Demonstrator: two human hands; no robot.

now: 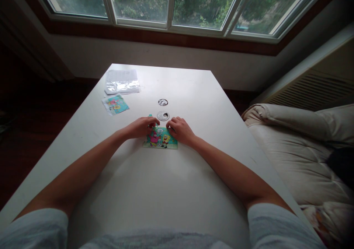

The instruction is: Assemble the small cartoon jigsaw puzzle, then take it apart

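A small cartoon jigsaw puzzle [158, 141], with pink and yellow figures on teal, lies flat on the white table in front of me. My left hand [141, 127] is at its upper left, fingers curled and thumb close to the fingertips; what they pinch is too small to make out. A bit of teal [150, 115] shows just beyond those fingers. At the upper right corner of the puzzle, my right hand [181, 130] rests with bent fingers and thumb gripping the edge. Its fingers cover part of that corner.
A matching cartoon picture [116, 104] in clear wrapping lies to the left, below a stack of paper in a clear plastic sleeve [122, 81]. Two round table inserts [163, 116] are beyond my hands. A beige padded seat [287, 149] stands right of the white table [166, 190].
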